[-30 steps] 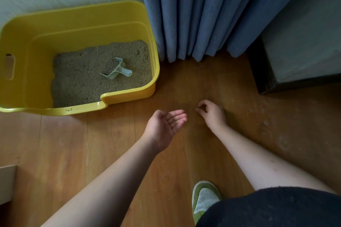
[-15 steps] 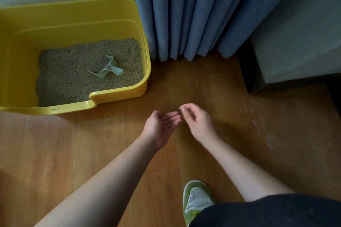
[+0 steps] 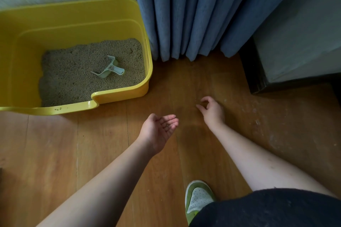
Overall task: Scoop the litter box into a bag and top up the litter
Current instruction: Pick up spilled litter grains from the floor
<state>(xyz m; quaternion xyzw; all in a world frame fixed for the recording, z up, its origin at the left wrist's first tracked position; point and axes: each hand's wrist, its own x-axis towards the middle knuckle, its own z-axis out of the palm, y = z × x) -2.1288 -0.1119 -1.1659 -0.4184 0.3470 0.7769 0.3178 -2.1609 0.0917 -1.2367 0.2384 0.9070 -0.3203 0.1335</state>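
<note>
Litter box point(image 3: 118, 8) sits up and to the left of both hands, well apart from them, against the wall, its long side running left to right. Right hand point(image 3: 212, 111) is low over the floor point(image 3: 184, 83), fingers point(image 3: 200, 107) curled toward a pinch; whether a grain is caught between them, I can't tell. Left hand point(image 3: 158, 131) is cupped palm up just beside it, fingers relaxed, a few dark grains point(image 3: 167, 125) resting in the palm. Out past the fingers, the left hand is the nearer one to the box. The scoop point(image 3: 109, 70) lies on the litter point(image 3: 83, 73) at the right end, handle pointing right toward the hands. Looks like stray grains are being gathered; the carry goes up-left over the low front lip.
</note>
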